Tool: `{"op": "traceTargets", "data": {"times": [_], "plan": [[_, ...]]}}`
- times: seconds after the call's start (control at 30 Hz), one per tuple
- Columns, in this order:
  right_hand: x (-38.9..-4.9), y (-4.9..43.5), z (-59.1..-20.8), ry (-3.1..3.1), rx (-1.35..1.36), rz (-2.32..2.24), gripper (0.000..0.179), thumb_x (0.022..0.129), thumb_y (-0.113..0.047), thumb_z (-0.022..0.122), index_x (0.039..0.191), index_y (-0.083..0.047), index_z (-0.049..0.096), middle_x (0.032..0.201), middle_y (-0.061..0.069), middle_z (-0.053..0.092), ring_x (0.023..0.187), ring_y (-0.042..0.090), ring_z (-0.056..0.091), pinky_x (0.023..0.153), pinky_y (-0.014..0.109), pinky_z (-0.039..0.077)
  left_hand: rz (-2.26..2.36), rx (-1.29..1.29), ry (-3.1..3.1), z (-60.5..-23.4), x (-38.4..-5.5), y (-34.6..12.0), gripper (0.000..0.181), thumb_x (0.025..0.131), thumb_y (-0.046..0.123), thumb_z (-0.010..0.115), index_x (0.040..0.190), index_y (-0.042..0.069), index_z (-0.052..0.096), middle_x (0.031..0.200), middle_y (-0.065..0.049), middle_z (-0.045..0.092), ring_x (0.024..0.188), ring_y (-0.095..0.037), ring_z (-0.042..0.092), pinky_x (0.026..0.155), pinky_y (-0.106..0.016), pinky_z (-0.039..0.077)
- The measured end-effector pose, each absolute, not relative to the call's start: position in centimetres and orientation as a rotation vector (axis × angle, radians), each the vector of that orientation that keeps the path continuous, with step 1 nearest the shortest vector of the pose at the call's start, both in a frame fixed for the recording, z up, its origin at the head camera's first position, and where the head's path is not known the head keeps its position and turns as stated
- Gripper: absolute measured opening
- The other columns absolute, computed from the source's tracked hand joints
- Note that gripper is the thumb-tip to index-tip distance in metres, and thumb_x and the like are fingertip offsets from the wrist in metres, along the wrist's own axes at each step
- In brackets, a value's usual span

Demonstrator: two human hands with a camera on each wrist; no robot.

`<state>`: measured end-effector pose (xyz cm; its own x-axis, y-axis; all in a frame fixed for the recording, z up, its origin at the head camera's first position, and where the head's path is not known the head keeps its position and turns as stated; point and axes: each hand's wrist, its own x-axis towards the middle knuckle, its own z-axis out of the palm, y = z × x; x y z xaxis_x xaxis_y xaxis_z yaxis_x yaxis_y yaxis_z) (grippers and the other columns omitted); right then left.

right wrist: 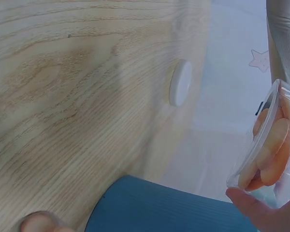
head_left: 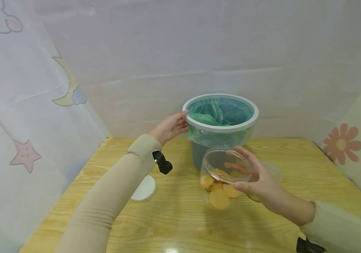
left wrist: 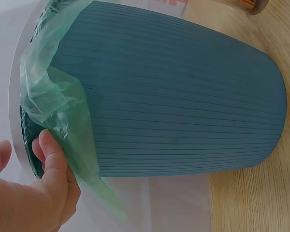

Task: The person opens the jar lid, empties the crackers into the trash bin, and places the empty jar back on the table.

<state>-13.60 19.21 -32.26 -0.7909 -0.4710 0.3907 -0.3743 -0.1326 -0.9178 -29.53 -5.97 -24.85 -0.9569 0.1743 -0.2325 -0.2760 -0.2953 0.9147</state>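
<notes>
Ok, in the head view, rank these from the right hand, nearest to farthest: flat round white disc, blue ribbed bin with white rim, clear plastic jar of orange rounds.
From the right hand:
1. Clear plastic jar: in its grip.
2. Blue ribbed bin: just beyond the jar.
3. Flat round white disc: off to the left, on the table.

The wood-grain worktop (head_left: 171, 221) carries a blue-grey bin (left wrist: 179, 92) near the middle of its far edge, a round white lid (head_left: 144, 189) toward the left edge and a partly hidden clear container (head_left: 274, 171) toward the right edge.
</notes>
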Motion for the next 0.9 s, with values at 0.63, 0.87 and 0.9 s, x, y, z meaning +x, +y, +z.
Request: {"op": "traceTargets", "data": {"times": [0.63,0.87,0.9], "plan": [[-13.5,21.9,-31.8,1.999,-0.944,-2.203,0.07,0.092,0.002,0.061,0.15,-0.024,0.031,0.149,-0.009,0.035,0.122,0.008,0.052,0.081,0.027,0.052,2.336,-0.227,1.629,-24.4,-30.9,-5.7,0.048,0.098,0.005,0.057,0.143,0.001,0.041,0.092,-0.008,0.053,0.077,-0.016,0.053,0.059,-0.021,0.049],[-13.3,22.9,-31.4,2.028,-0.915,-2.212,0.071,0.093,0.003,0.06,0.151,-0.024,0.029,0.149,-0.007,0.032,0.122,0.008,0.052,0.081,0.026,0.051,2.378,-0.247,1.559,-24.4,-31.2,-5.5,0.051,0.097,0.0,0.055,0.145,0.0,0.037,0.095,-0.01,0.052,0.079,-0.016,0.055,0.06,-0.021,0.05],[-13.3,23.0,-31.3,2.038,-0.906,-2.207,0.07,0.093,0.002,0.06,0.151,-0.024,0.028,0.149,-0.007,0.032,0.122,0.008,0.052,0.081,0.027,0.051,2.381,-0.252,1.555,-24.4,-31.2,-5.5,0.051,0.097,0.0,0.055,0.145,0.0,0.037,0.096,-0.01,0.052,0.079,-0.017,0.055,0.06,-0.021,0.05]]}}
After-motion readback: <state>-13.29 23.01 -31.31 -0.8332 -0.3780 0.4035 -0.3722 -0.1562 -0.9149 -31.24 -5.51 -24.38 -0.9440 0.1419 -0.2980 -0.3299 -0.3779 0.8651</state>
